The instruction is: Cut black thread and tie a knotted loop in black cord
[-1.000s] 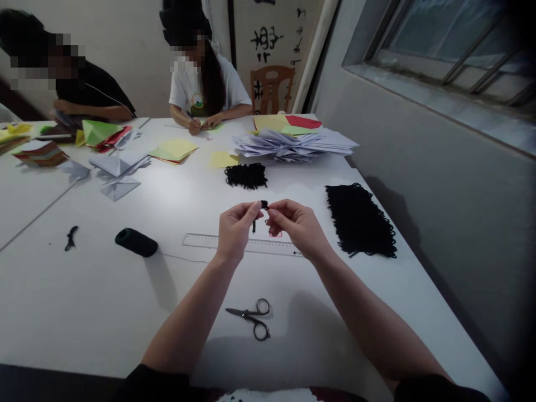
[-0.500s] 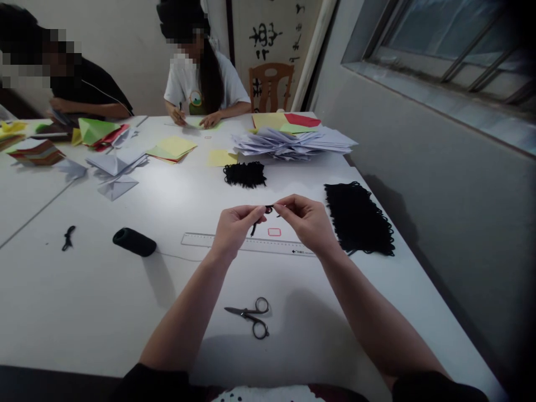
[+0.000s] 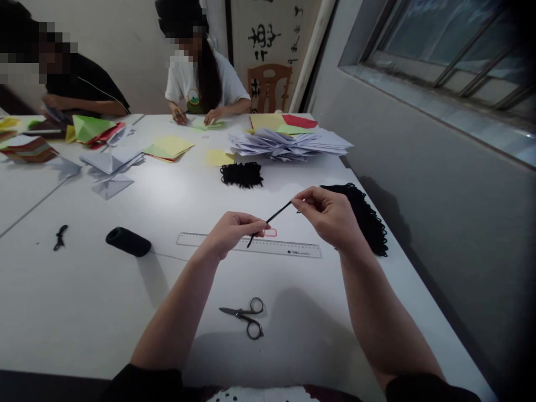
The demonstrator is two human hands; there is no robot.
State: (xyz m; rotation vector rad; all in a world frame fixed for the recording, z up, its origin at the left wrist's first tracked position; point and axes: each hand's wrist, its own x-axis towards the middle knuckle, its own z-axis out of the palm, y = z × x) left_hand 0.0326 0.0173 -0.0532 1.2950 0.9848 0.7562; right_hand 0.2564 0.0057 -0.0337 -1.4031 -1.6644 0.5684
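Note:
A short black cord (image 3: 279,211) is stretched between my two hands, slanting up to the right. My left hand (image 3: 237,229) pinches its lower part, and a loose end hangs below the fingers. The upper end is pinched by my right hand (image 3: 329,212), in front of a wide bundle of looped black cord (image 3: 371,218) that it partly covers. Beneath my hands a clear ruler (image 3: 276,249) lies on the table, with a small red-outlined rectangle (image 3: 271,232) beside it. Nearer to me rest slightly opened scissors (image 3: 245,316).
A black spool of thread (image 3: 128,241) lies left, a small black knotted cord (image 3: 61,238) beyond it. A smaller looped bundle (image 3: 242,175) and a pile of folded white paper (image 3: 288,145) are farther back. Two people sit opposite, among coloured papers (image 3: 170,148).
My right hand has moved right and slightly up, my left hand slightly down. The cord, bunched between the fingers before, is now drawn out straight. The view has shifted a little.

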